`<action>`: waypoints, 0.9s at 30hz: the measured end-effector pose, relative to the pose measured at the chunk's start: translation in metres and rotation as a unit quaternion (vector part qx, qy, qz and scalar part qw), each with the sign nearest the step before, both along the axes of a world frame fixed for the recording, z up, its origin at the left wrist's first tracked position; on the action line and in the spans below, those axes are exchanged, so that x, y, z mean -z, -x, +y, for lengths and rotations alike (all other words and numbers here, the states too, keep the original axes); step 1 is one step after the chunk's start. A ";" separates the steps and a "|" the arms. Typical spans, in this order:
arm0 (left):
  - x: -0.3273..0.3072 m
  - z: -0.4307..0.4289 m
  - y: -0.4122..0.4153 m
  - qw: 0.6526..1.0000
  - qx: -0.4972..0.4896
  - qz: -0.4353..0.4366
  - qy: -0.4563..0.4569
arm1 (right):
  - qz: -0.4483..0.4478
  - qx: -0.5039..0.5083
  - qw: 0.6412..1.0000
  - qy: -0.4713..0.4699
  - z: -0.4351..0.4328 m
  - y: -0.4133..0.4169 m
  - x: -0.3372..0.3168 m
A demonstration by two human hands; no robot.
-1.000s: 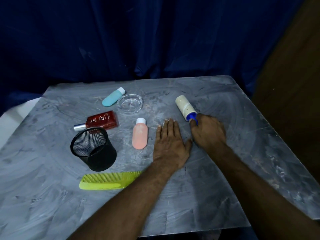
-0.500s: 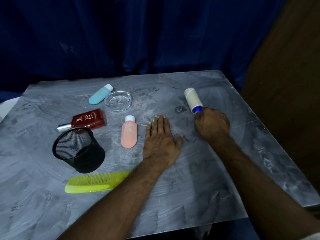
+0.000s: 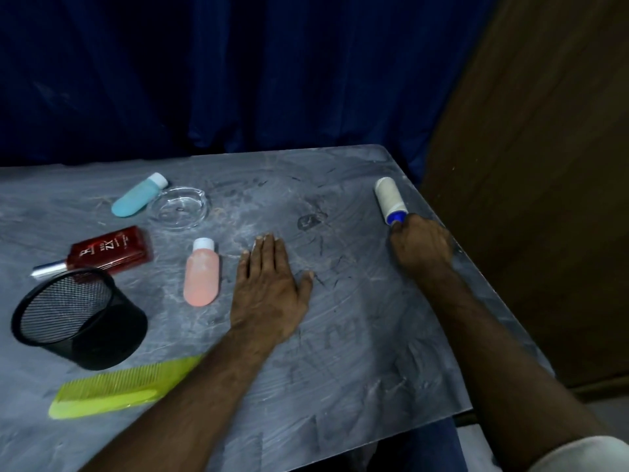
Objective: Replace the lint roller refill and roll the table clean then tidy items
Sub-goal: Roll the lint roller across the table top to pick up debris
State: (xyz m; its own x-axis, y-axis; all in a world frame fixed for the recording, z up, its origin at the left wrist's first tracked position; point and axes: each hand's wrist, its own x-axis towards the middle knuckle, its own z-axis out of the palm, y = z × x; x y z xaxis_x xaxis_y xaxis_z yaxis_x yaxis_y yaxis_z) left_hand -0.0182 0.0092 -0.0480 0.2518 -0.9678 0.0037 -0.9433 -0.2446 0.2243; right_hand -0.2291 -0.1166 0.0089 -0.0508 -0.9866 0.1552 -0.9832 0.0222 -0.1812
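"ZX" red bottle (image 3: pixel 110 252) lying; left hand (image 3: pixel 269 291) flat, right hand (image 3: pixel 422 248) gripping lint roller (image 3: pixel 390 200).

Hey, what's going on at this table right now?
A person is cleaning a grey table with a lint roller. The right hand grips its blue handle, with the white roll lying on the surface near the table's far right edge. The left hand rests flat, palm down, mid-table. To its left lie a pink bottle, a blue bottle, a glass dish, a red bottle, a black mesh cup and a green comb, none tidied yet.
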 end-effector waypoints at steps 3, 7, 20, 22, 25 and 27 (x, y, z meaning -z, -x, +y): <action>0.000 0.000 0.000 1.000 0.001 0.002 0.002 | -0.001 0.000 1.000 -0.002 -0.001 0.005 -0.001; -0.002 0.002 0.000 1.000 0.004 0.003 -0.001 | 0.004 0.008 1.000 -0.009 -0.002 0.009 -0.003; -0.005 0.003 0.001 1.000 0.001 -0.008 -0.001 | -0.021 -0.020 1.000 -0.002 0.005 -0.027 0.006; -0.004 0.002 0.000 1.000 -0.002 -0.007 0.002 | -0.023 -0.029 0.999 0.003 0.007 -0.037 0.010; -0.002 0.002 0.000 1.000 -0.005 -0.006 0.007 | -0.028 -0.049 0.998 -0.002 0.010 -0.054 0.015; -0.001 0.002 0.000 1.000 -0.006 -0.003 0.011 | -0.035 -0.066 0.997 0.001 0.014 -0.065 0.017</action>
